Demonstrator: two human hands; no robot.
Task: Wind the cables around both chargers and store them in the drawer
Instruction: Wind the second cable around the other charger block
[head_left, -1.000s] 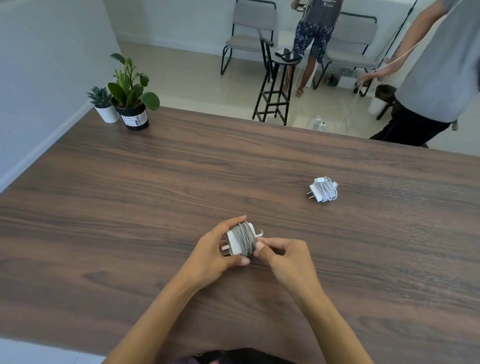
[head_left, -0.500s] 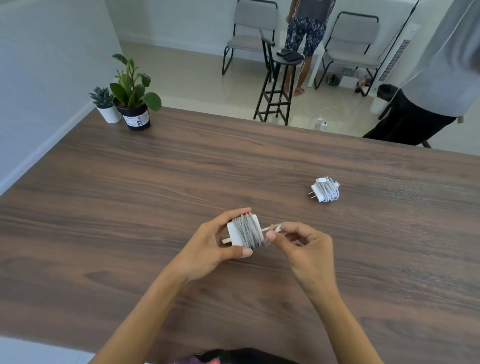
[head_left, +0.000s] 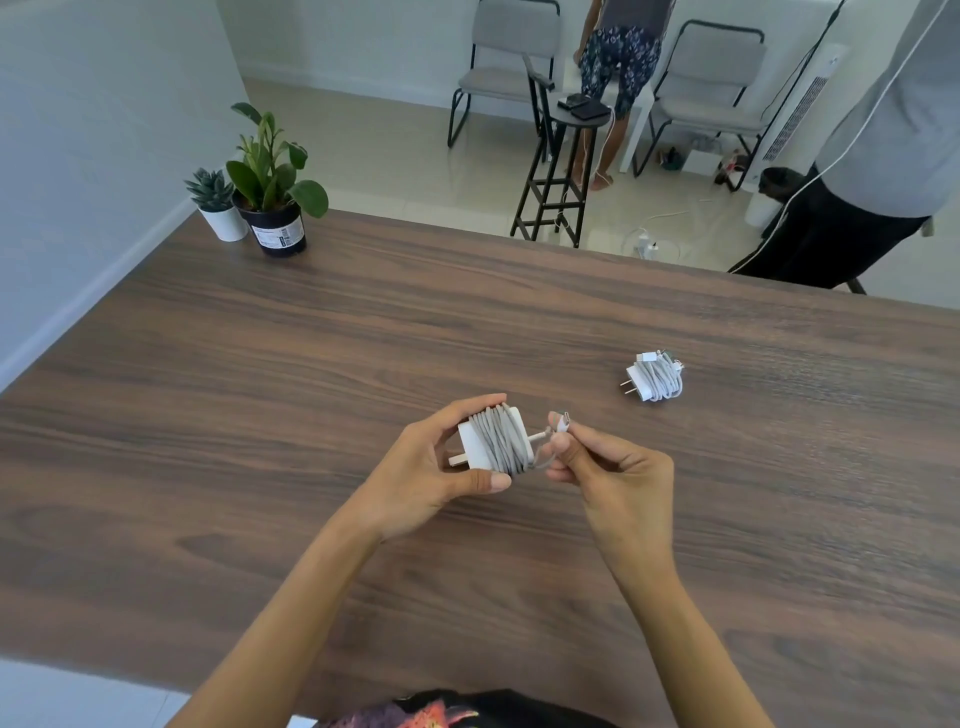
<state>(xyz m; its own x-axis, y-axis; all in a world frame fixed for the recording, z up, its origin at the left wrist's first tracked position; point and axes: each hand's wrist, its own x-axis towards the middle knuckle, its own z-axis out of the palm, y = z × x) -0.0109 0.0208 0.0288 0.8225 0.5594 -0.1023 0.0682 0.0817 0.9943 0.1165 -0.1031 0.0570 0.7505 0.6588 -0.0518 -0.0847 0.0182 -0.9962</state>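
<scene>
Left hand (head_left: 441, 470) grips the white square wall charger (head_left: 480, 444) by its sides, thumb underneath and fingers over the top, held just above the dark wood-grain table (head_left: 260, 415); plug prongs point left. The grey cable (head_left: 501, 439) is wound in many turns round the charger body, with only a short tail left. Right hand (head_left: 608, 467) pinches that tail near its small white connector tip (head_left: 562, 422) between thumb and forefinger, the other fingers curled in. The tip stands up just right of the charger, not yet tucked. The second charger, a white block already wrapped in white cable (head_left: 655, 376), lies on the table well apart to the right, prongs left. No drawer in view (probably below the table edge, cannot tell). Step in hand, as I judge it: securing the loose end. To do it well — keep the left grip firm so the turns don't slacken, pull the tail taut across the last wrap, then push the connector under one or two tight loops, not just lay it on top. Risk: the left fingers ease and the coil springs loose, or the tip is bent hard at its strain relief. After that, both bundles go to the drawer — winding nearly done, storing not begun.
</scene>
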